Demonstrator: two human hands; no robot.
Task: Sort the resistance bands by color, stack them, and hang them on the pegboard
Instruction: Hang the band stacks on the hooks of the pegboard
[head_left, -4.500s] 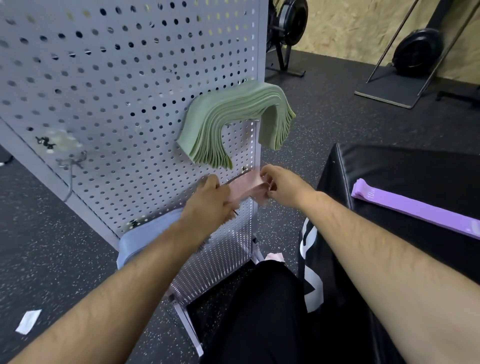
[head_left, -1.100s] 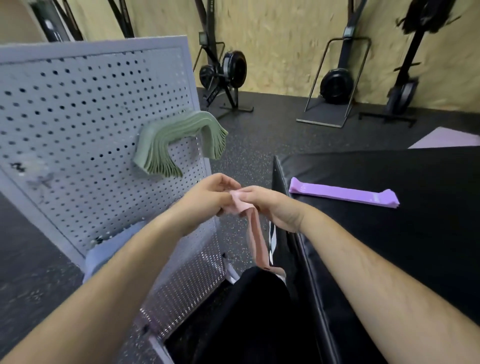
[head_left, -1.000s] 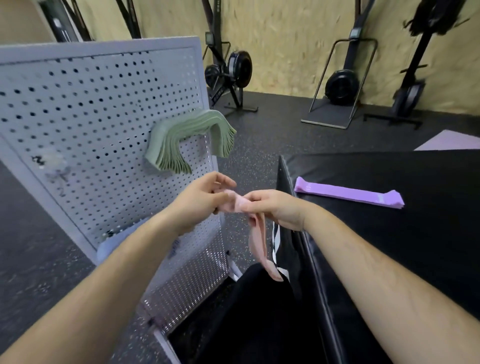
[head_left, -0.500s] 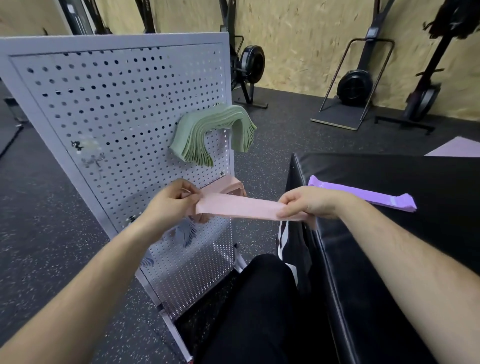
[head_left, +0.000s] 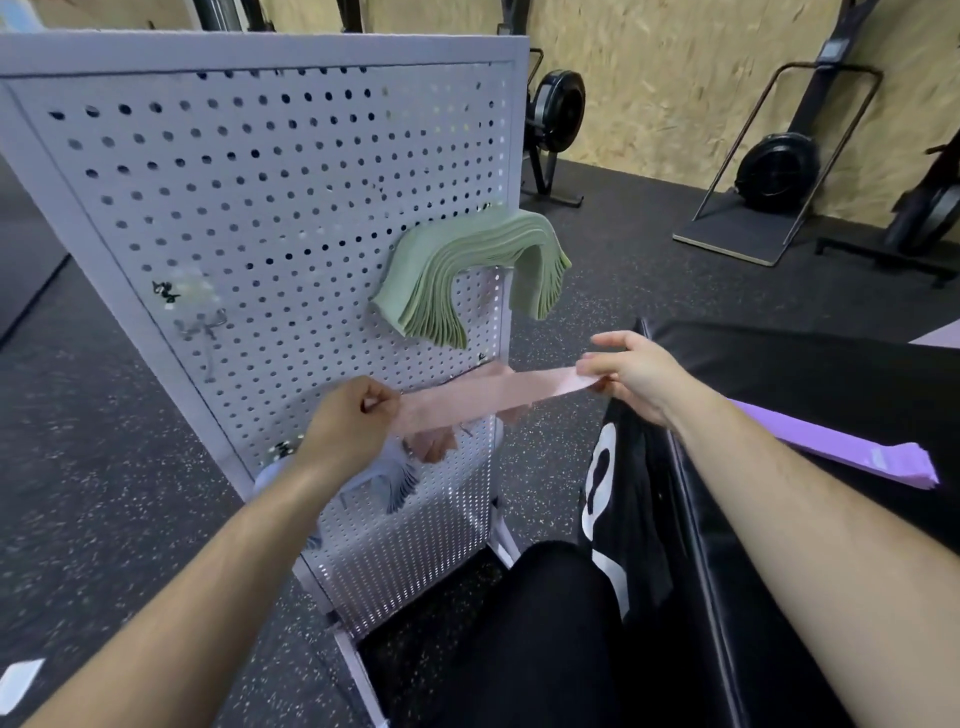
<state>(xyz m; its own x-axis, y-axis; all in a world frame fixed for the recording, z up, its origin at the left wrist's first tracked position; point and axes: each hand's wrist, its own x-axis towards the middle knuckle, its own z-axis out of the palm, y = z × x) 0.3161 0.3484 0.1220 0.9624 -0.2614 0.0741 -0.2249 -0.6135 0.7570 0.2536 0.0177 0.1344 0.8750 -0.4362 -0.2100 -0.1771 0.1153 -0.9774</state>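
Note:
A pink band (head_left: 483, 396) is stretched flat between my hands in front of the grey pegboard (head_left: 270, 208). My left hand (head_left: 348, 426) pinches its left end and my right hand (head_left: 631, 371) pinches its right end. Behind it, a few pink bands (head_left: 434, 447) hang on a low peg. A thick stack of green bands (head_left: 467, 275) hangs over a higher peg. Pale blue bands (head_left: 395, 480) hang lower, partly hidden by my left arm. A stack of purple bands (head_left: 852, 449) lies on the black padded box (head_left: 779, 374) at the right.
An empty hook (head_left: 208, 322) sticks out of the pegboard's left part. Gym machines (head_left: 779, 166) stand along the wooden back wall. A white scrap (head_left: 18, 680) lies on the speckled rubber floor at bottom left. My black-clad knee (head_left: 545, 623) is below.
The pink band, bunched between my hands a second ago, is now pulled out flat and wider. My right hand has moved right and up. The view has swung toward the pegboard.

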